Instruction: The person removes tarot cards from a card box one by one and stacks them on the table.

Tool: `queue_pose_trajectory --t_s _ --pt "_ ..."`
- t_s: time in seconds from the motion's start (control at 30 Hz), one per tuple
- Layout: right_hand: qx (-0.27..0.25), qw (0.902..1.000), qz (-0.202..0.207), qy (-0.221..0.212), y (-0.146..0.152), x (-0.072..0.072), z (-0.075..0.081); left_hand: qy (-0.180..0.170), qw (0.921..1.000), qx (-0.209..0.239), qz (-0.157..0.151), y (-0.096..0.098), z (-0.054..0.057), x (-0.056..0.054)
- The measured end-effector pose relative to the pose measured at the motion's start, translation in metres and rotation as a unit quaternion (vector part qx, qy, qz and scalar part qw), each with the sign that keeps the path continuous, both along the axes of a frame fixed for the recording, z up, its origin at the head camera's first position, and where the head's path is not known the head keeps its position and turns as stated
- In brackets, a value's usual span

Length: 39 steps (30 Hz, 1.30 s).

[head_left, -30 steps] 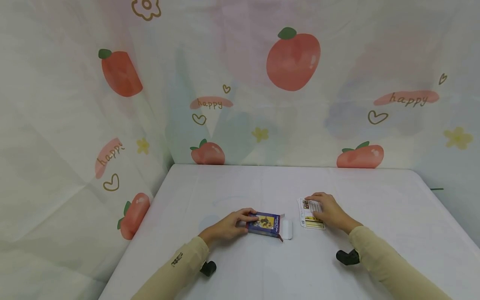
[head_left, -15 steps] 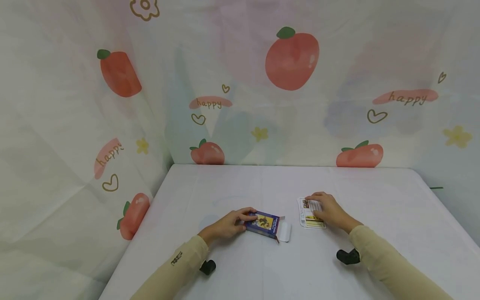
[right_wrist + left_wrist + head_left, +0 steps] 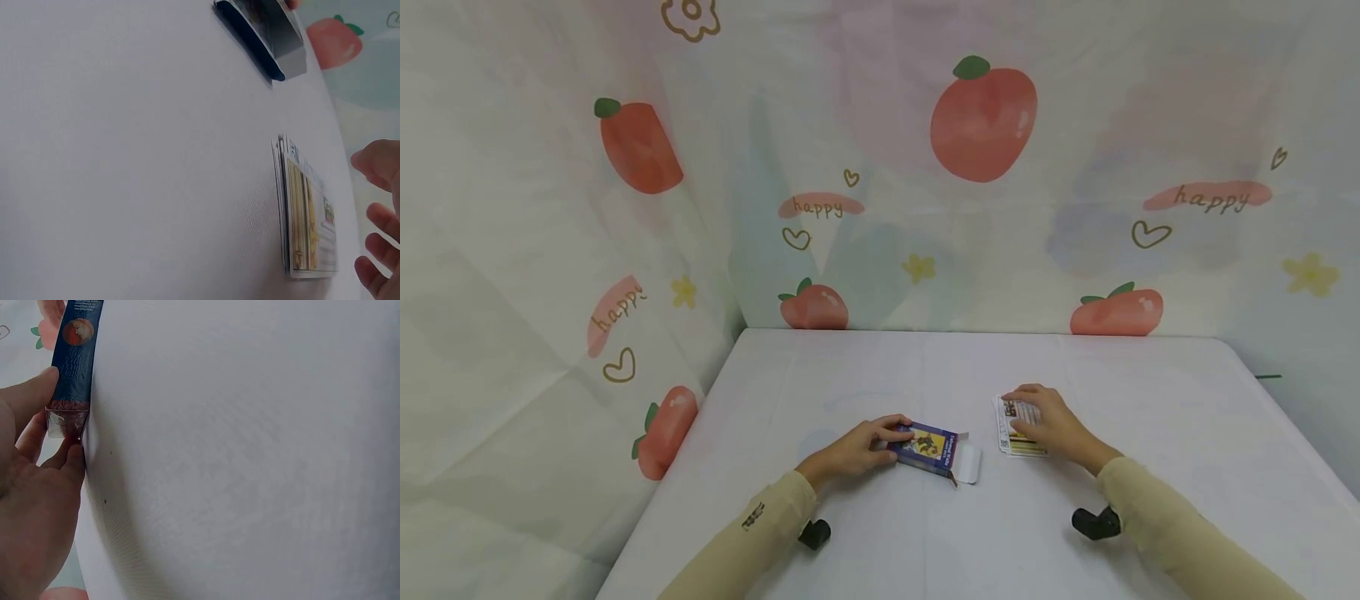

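Note:
My left hand (image 3: pixel 853 450) grips the closed end of a blue card box (image 3: pixel 928 448) lying on the table. In the left wrist view the thumb lies on one side of the box (image 3: pixel 76 362), the fingers on the other, at its clear-wrapped end. Its white flap (image 3: pixel 969 462) stands open toward the right. To the right of the box lies a slightly uneven stack of printed cards (image 3: pixel 1024 442). My right hand (image 3: pixel 1056 427) hovers over the stack's right side. In the right wrist view its spread fingers (image 3: pixel 381 250) are apart from the cards (image 3: pixel 309 219) and hold nothing.
A white cloth covers the table (image 3: pixel 925 533). Behind and to the left hangs a curtain (image 3: pixel 880 267) printed with red fruit. A black wrist mount (image 3: pixel 1096 523) juts below the right sleeve, another black mount (image 3: pixel 815 534) below the left.
My right hand has come off the card stack and shifted slightly left above it. The box has turned a little and moved slightly left under my left hand.

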State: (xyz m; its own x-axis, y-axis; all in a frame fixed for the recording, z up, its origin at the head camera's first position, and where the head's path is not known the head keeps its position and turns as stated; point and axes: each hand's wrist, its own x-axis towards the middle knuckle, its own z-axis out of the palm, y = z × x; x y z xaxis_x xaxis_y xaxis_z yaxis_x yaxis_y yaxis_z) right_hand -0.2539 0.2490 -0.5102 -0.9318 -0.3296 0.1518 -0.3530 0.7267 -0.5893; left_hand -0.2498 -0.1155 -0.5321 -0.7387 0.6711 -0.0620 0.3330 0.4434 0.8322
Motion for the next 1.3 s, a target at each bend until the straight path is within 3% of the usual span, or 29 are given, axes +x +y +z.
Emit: queue_pose_trajectory --t_s 0.17,0.6,1.1,1.3 --pt "-0.004 0.9999 0.009 0.009 -0.01 0.01 0.001 0.01 0.9999 -0.003 0.006 0.0 -0.002 -0.001" --pt "-0.01 0.9989 0.044 0.013 -0.032 0.035 -0.004 -0.008 0.9997 -0.009 0.023 0.0 0.0 0.0" --pt "-0.015 0.9948 0.099 0.02 -0.05 0.041 -0.012 0.003 0.9992 -0.016 0.037 0.003 -0.001 0.001" --pt "-0.005 0.9955 0.092 0.02 -0.055 0.042 -0.016 0.003 0.9992 -0.013 0.038 0.004 -0.002 0.001"
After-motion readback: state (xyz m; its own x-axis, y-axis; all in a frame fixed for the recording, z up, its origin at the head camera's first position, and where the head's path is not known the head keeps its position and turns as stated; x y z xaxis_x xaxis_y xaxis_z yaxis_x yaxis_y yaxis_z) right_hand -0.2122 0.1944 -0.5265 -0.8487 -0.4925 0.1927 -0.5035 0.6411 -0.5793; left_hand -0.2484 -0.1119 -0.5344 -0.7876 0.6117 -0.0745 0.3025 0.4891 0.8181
